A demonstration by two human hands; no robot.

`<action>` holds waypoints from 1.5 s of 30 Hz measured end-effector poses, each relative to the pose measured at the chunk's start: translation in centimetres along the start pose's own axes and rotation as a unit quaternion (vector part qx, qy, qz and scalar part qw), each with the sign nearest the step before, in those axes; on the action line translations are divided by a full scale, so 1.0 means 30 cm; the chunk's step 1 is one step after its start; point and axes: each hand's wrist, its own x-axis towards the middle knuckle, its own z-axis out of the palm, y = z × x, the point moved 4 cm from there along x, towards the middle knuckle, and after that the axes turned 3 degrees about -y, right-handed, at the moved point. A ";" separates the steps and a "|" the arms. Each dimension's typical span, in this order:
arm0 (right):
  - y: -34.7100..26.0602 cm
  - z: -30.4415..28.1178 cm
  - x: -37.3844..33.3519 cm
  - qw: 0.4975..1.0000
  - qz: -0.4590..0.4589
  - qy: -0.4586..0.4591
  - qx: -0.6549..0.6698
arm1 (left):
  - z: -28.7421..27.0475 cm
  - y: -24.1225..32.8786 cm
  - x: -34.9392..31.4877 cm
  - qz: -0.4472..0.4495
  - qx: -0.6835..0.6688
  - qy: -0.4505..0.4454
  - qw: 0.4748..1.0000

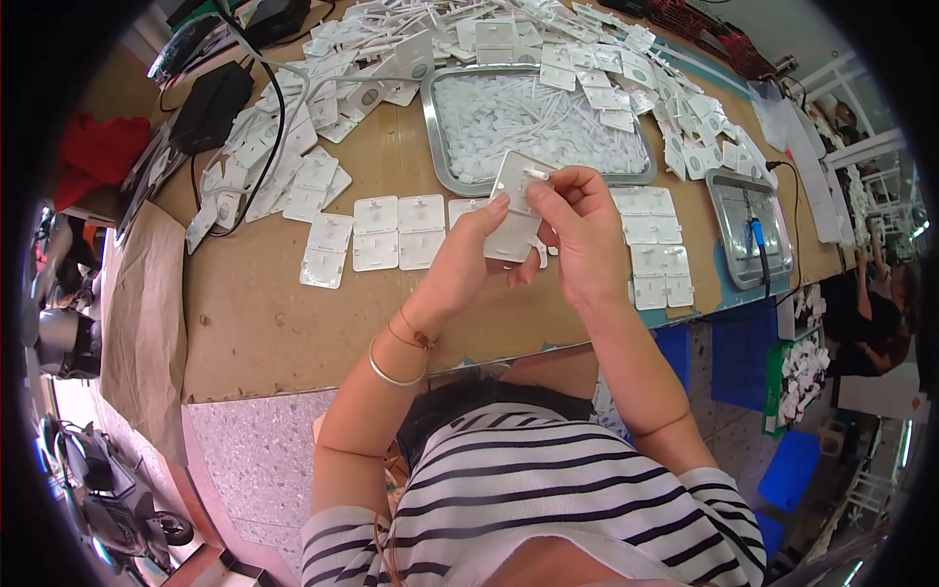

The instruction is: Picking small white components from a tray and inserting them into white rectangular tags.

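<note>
A flat white plastic panel point(508, 233) is held up over the table's near part, tilted between both hands. My left hand point(469, 240) grips its left edge, thumb on the face. My right hand point(585, 230) is closed at its upper right, thumb and forefinger pressed near a small raised part; whether a tiny piece sits between them I cannot make out. Behind the hands lies a metal tray point(440, 157) full of small white plastic pieces. White panels point(399, 233) lie in a row left of the hands, and more panels point(657, 245) lie to the right.
Heaps of white panels point(293, 147) cover the table's far side. A smaller metal tray point(724, 225) holding a blue-handled tool with a cord point(758, 235) stands at the right. A black box point(210, 108) with cables is at the left. Brown paper point(147, 313) hangs over the left edge.
</note>
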 end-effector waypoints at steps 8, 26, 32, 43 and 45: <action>-0.018 -0.035 -0.037 0.999 -0.014 0.025 0.014 | 0.050 -0.017 -0.008 0.025 0.138 -0.027 0.990; -0.195 -0.433 -0.170 0.913 -0.020 0.093 -0.396 | 0.256 -0.243 0.073 -0.033 0.718 -0.033 0.695; -0.159 -0.448 -0.168 0.925 0.005 0.068 -0.373 | 0.283 -0.191 0.143 -0.020 0.730 -0.019 0.683; -0.207 -0.302 0.009 0.893 -0.026 0.004 -0.450 | -0.442 0.387 0.452 0.179 0.797 0.392 0.423; -0.188 -0.267 0.094 0.889 -0.043 -0.033 -0.455 | -0.472 0.396 0.474 0.219 0.777 0.416 0.419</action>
